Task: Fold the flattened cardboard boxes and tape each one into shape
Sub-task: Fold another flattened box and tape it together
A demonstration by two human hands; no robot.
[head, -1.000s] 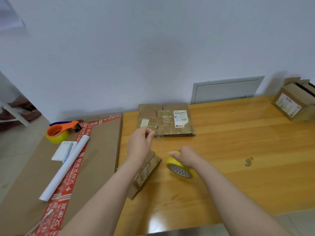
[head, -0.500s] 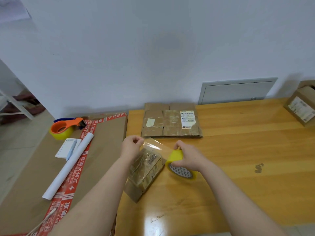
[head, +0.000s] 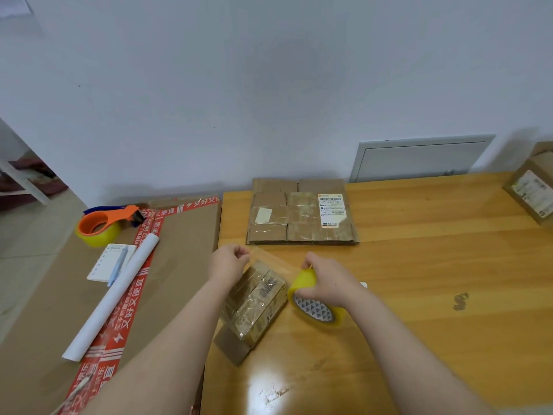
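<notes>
Your L hand (head: 229,262) pinched clear glossy tape strip (head: 275,260) stretched to yellow round tape roll (head: 317,310), gripped by R hand (head: 324,280), above shiny-wrapped brown cardboard box (head: 257,301).

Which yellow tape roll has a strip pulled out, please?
The bare roll in the right hand, its strip pinched by the left hand; the other sits in the orange dispenser.

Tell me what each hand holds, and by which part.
The left hand pinches the free end of the tape strip; the right hand grips the tape roll by its upper rim.
</notes>
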